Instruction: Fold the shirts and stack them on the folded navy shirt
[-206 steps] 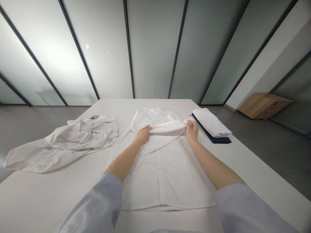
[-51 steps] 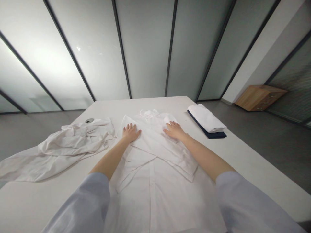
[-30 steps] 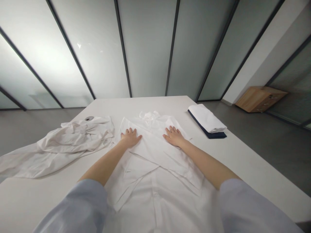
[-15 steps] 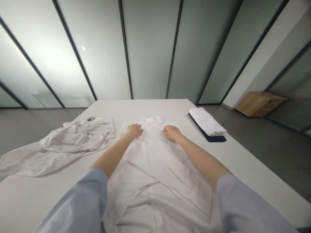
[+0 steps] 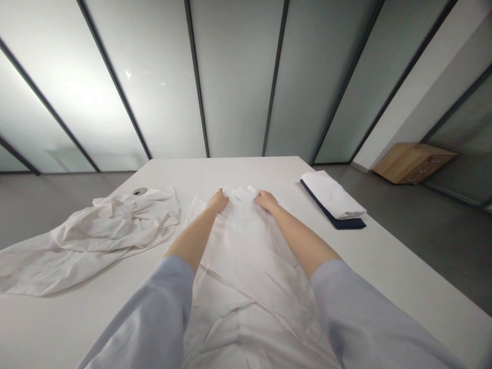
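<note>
A white shirt (image 5: 246, 256) lies spread lengthwise in front of me, its collar at the far end and creases across its near part. My left hand (image 5: 219, 200) is closed on the cloth just left of the collar. On the collar's other side, my right hand (image 5: 266, 200) pinches the fabric with fingers bent. Both forearms reach over the shirt and cover parts of its sides. The shirt's near end runs out of the picture at the bottom.
Another white garment (image 5: 115, 225) lies crumpled on the left of the white table (image 5: 384, 287), beside a round grey grommet (image 5: 140, 191). To the right, a folded white cloth (image 5: 333, 195) rests on a folded navy cloth (image 5: 349, 224). A wooden cabinet (image 5: 411, 163) stands beyond.
Both hands have moved slightly farther away, up to the collar, and their fingers have closed on the cloth there. My forearms have come closer together, and the shirt looks narrower.
</note>
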### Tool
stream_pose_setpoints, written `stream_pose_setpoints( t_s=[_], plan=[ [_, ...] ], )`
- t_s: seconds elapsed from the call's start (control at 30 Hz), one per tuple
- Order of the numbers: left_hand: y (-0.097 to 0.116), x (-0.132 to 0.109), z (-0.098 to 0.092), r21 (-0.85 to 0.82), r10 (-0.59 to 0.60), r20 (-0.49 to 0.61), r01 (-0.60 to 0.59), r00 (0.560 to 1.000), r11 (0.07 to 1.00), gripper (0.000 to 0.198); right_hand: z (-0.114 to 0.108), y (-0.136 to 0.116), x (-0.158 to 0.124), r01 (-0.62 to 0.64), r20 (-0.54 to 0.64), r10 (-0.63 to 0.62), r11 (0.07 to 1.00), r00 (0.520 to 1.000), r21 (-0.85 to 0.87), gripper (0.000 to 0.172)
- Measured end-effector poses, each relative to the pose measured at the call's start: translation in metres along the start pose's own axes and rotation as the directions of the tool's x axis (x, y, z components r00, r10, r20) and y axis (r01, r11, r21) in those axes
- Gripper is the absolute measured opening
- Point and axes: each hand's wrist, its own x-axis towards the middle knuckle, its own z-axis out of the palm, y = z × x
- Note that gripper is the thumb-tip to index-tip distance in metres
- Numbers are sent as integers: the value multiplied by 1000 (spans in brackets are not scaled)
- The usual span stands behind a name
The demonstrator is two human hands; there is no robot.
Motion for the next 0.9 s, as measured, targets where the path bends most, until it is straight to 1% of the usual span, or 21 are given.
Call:
stream_pose_setpoints(
  t_s=[0.07,0.13,0.2,0.27,0.33,0.4,0.43,0.47,0.53,0.6,0.63,0.7,0.77,0.8,0.83,0.9],
  plan=[
    [0,9,0,-102,-56,-8,55,998,993,62,0,-2,5,-11,0,11,1000,1000,3,28],
    [-1,13,-1,-143,-71,-10,69,997,987,61,-2,-4,8,-21,4,21,1000,1000,9,25],
    [-3,13,-3,-179,-59,-4,57,998,982,53,-5,-4,8,-24,4,24,1000,1000,15,24],
    [-6,8,-6,-203,-22,0,21,1000,979,41,-7,-4,5,-11,-9,12,1000,1000,21,24],
    [-10,-1,-9,-212,19,-7,-21,1000,977,33,-8,-2,-2,44,-68,-44,999,997,3,25],
    [-16,-13,-12,-139,120,-40,-124,992,982,33,-7,3,-14,151,-151,-156,987,976,-45,26],
    [-20,-19,-13,-67,201,-49,-204,978,977,34,-7,6,-20,215,-179,-227,973,957,-82,27],
    [-24,-25,-14,19,293,-41,-292,955,956,35,-6,9,-27,277,-188,-296,953,936,-123,28],
    [-30,-36,-19,180,440,26,-437,898,881,35,-6,15,-41,369,-152,-401,908,904,-201,27],
    [-30,-44,-25,277,486,94,-492,869,825,33,-8,19,-51,396,-116,-436,880,892,-262,26],
    [-27,-47,-28,318,487,100,-492,868,811,32,-9,19,-54,389,-118,-433,879,894,-277,26],
    [-17,-52,-33,381,483,56,-466,874,799,32,-12,17,-57,356,-166,-409,893,897,-277,28],
    [-6,-56,-32,408,478,-10,-433,878,804,34,-12,12,-56,334,-220,-392,906,893,-259,33],
    [-2,-58,-29,412,462,-24,-412,886,813,38,-11,9,-55,326,-225,-383,911,896,-254,37],
    [0,-60,-24,412,428,-16,-384,904,826,46,-10,6,-54,314,-210,-369,915,905,-253,42],
    [-1,-64,-12,409,313,44,-303,949,861,63,-4,3,-53,266,-112,-302,928,947,-260,53]
  ],
)
